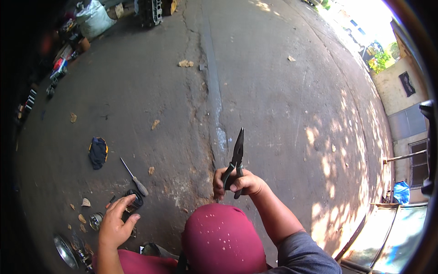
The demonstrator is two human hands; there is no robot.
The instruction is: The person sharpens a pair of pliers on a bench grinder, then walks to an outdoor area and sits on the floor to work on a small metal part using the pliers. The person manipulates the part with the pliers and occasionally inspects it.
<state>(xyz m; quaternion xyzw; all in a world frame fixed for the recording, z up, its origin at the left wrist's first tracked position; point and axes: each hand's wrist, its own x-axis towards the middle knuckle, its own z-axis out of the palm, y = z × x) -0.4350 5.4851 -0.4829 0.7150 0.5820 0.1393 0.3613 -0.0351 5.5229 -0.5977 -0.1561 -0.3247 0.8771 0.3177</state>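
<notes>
My right hand (242,181) is wrapped around the handles of black needle-nose pliers (237,153), their jaws pointing away from me. At the lower left, my left hand (116,224) has its fingers stretched and the thumb apart. Its fingertips are at the edge of a black round part (133,201); whether they touch it I cannot tell. Just beyond lies a screwdriver (134,178) with a grey handle. A round metal part (95,221) sits left of this hand.
A dark cloth (97,153) with orange edging lies on the dark ground. A shiny metal bowl-shaped piece (65,251) is at the lower left. Far off stand a white sack (93,19) and an engine part (149,13). Glass-like panels (401,237) lie at the right.
</notes>
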